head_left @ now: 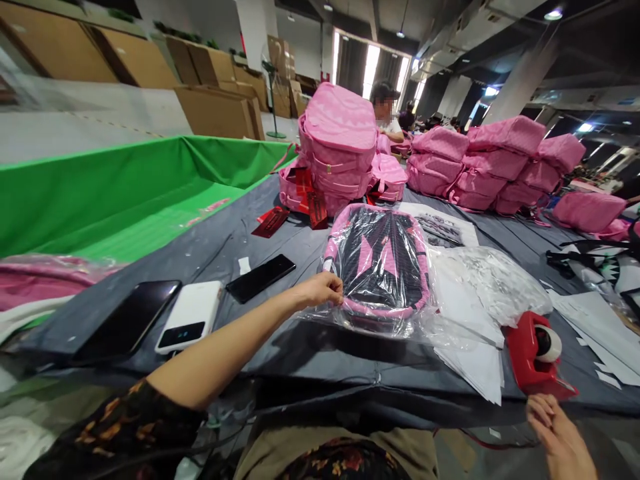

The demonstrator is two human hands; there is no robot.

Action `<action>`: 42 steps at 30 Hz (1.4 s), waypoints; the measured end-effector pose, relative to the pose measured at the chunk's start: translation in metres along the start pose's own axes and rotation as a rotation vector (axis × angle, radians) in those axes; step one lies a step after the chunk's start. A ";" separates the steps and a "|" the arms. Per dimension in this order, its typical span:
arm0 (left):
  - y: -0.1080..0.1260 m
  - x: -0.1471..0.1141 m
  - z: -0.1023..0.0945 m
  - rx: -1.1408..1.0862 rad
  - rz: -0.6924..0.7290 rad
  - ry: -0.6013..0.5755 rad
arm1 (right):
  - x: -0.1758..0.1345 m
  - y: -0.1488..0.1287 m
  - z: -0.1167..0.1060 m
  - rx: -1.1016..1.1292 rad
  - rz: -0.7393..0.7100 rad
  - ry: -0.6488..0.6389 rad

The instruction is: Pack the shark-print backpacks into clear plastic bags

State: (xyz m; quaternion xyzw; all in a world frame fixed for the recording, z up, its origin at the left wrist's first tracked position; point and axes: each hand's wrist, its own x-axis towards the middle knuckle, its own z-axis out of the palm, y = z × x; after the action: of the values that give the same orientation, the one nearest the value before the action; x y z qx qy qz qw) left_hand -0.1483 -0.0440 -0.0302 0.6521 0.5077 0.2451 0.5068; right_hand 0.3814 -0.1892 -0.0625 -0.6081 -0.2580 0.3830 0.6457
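Observation:
A pink and black backpack [383, 260] lies on the table inside a clear plastic bag [395, 325], its black mesh back panel facing up. My left hand [323, 289] is closed in a pinch on the bag's edge, at the lower left corner of the backpack. At the table's front edge on the right stands a red tape dispenser [533, 357] with a white roll. My right hand [557, 427] is just below its cutting end, fingers curled and pressed together; whether tape is between them I cannot make out.
Two phones [261, 277] and a white power bank [191, 315] lie left. Stacked pink backpacks [340, 133] with red tags [270, 222] stand behind. Clear plastic bags [493, 283] and white paper sheets [473, 363] lie right. A green-lined bin [125, 193] adjoins the table; a person [393, 123] is beyond.

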 end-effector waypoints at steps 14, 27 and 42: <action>-0.003 0.001 0.000 -0.015 0.001 -0.015 | -0.063 -0.039 0.379 -0.966 -0.610 -1.564; -0.005 -0.004 -0.003 0.007 0.027 0.010 | -0.063 -0.013 0.334 -1.117 -1.226 -1.357; -0.004 0.005 -0.008 0.157 -0.044 -0.064 | -0.070 0.003 0.320 -1.111 -1.448 -1.250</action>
State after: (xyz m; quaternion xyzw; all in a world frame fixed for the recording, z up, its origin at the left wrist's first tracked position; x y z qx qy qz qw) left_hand -0.1554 -0.0366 -0.0318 0.6861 0.5233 0.1725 0.4751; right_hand 0.0851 -0.0578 -0.0158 -0.2179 -0.9696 -0.0148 0.1101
